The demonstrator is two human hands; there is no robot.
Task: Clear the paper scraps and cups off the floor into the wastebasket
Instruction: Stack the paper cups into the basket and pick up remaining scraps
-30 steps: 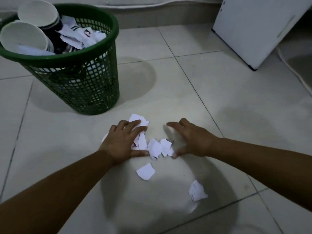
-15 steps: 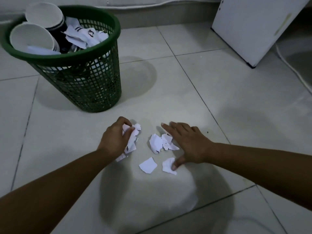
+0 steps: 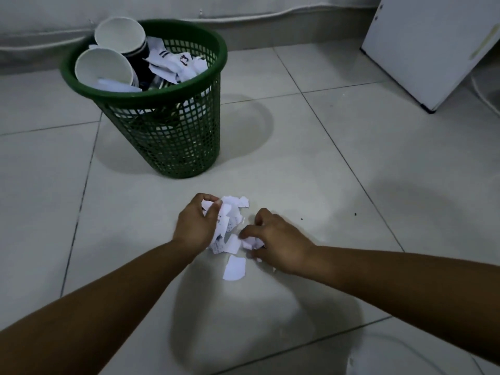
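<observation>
A green mesh wastebasket stands on the tiled floor, up and left of my hands. It holds two white paper cups and torn paper. On the floor in front of me, my left hand is closed around a bunch of white paper scraps. My right hand is curled over more scraps, pinching them against the floor. One loose scrap lies on the tile just below and between both hands.
A white cabinet leans at the upper right with a cord on the floor beside it. A wall with a cable runs along the back. A pale object shows at the bottom right edge.
Both hands have drawn together, bunching the spread scraps into one pile. The left hand has lifted its scraps slightly. The right hand has curled from flat to pinching. The view shifted so the wastebasket sits more central.
</observation>
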